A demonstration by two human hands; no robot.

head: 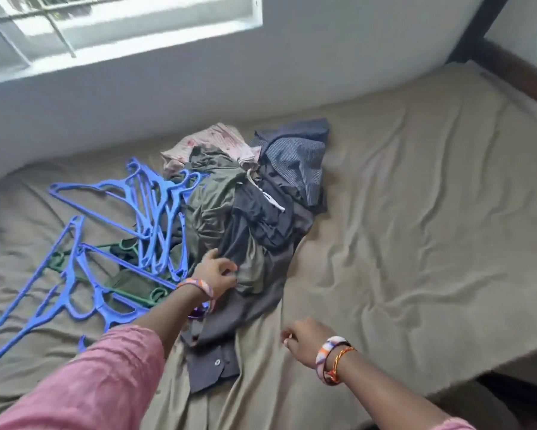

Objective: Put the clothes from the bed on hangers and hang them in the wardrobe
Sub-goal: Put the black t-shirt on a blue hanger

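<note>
A pile of clothes (255, 193) lies in the middle of the bed (416, 212): a pink garment (217, 141), a striped blue-grey one (298, 159), an olive one (214, 193) and a long grey shirt (251, 305) with a button near its lower end. Several blue hangers (149, 200) and a green hanger (127, 293) are heaped left of the pile. My left hand (216, 273) reaches onto the pile, its fingers curled into the grey shirt's left edge. My right hand (304, 339) hovers over the sheet right of the shirt, loosely curled and holding nothing.
The bed has a wrinkled taupe sheet and stands against a white wall (261, 76) under a window (106, 29). A dark wooden bed frame (509, 66) shows at the upper right. The bed's near right edge (478, 377) drops to the floor.
</note>
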